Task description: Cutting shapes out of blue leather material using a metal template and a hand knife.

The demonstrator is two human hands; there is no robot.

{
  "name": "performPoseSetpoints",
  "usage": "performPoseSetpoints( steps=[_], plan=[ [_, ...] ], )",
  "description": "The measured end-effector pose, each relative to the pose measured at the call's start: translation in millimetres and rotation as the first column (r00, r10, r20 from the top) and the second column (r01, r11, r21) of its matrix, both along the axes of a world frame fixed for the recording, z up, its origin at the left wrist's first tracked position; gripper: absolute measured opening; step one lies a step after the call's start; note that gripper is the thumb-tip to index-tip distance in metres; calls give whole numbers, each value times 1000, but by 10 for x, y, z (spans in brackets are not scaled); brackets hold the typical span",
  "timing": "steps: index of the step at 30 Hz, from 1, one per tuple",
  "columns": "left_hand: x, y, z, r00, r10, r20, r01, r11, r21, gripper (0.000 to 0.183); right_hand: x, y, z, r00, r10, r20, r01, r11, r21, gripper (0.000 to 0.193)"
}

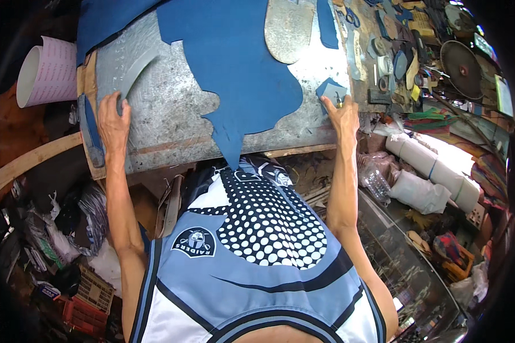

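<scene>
A large sheet of blue leather-like material (229, 74) lies over the metal-topped table (177, 128), its narrow point hanging past the near edge. At the table's left side, my left hand (113, 123) is closed on the lower end of a curved, greyish template (136, 71). On the right, my right hand (343, 117) pinches a small tool with a yellow and dark part (339, 103); its kind is partly hidden by the fingers. Just beyond those fingertips are a small pale grey piece (333, 90) and a blue scrap (323, 87).
A long rounded template (289, 28) lies at the far right of the sheet, beside a blue strip (327, 26). Scissors (353, 18) and several small tools crowd the right bench. A round fan (462, 68) stands farther right. A rolled printed sheet (48, 71) is left of the table.
</scene>
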State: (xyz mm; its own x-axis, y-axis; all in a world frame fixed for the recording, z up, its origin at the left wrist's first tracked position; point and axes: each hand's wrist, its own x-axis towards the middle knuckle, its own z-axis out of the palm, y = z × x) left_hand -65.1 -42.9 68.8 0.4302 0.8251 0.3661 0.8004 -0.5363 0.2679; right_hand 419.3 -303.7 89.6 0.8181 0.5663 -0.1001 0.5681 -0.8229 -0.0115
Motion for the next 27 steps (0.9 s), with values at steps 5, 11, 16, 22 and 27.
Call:
performPoseSetpoints(
  steps=[5, 11, 16, 22, 27],
  plan=[
    [-294, -36, -261, 991, 95, -89, -99, 995, -31, 32, -32, 60, -63, 999, -13, -41, 14, 1000, 20, 86],
    [183, -429, -66, 993, -79, 91, 91, 987, -135, 34, -15, -45, -135, 999, -34, -26, 36, 996, 79, 81],
    [862, -1205, -95, 900, -400, 174, 433, 869, -241, 38, -174, 67, -16, 994, -106, 27, 100, 980, 170, 75],
    [1052, -1340, -85, 877, -400, 268, 470, 830, -299, 37, -77, -70, 280, 965, 32, -259, 106, 860, 500, 46],
    [1290, -1009, 271, 813, -12, 583, 493, 547, -677, 45, -878, 417, 869, 681, 445, -581, -167, 867, 469, 27]
  ],
)
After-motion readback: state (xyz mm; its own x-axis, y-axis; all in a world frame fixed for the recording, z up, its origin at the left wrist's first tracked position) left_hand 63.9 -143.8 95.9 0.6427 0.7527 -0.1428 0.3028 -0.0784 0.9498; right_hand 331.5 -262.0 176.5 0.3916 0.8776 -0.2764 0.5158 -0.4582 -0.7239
